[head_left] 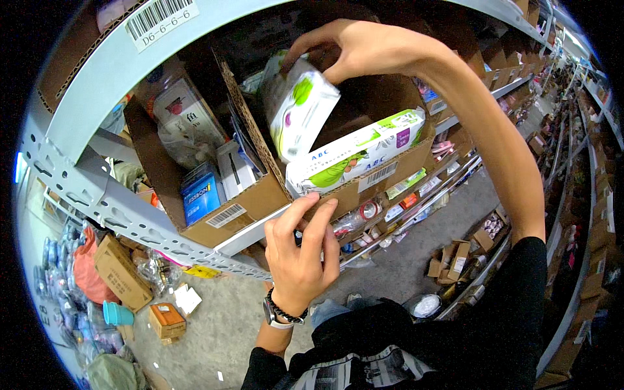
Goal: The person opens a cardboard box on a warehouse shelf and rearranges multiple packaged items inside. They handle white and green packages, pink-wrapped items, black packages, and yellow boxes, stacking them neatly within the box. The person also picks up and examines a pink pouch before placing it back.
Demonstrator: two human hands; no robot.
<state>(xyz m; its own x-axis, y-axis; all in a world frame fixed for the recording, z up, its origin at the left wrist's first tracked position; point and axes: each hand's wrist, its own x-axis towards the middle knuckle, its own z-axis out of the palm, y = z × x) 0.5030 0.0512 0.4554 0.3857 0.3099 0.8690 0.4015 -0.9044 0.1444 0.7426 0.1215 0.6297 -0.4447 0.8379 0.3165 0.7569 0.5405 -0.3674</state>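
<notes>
The tilted pack (304,114), a soft white packet with a bright green leaf shape and a small purple mark, was held by its upper part between the thumb and fingers of the right hand (325,58), its lower end slanting down toward the left hand (300,250). The long pack (364,149), white with green patches, dark print and a purple panel, lay on its long side below the right hand, its near end just above the left fingertips; whether they touched it could not be told.

Two leaf-printed packs (354,151), two hands (302,250), one watch (268,311), one bracelet (286,315)
</notes>
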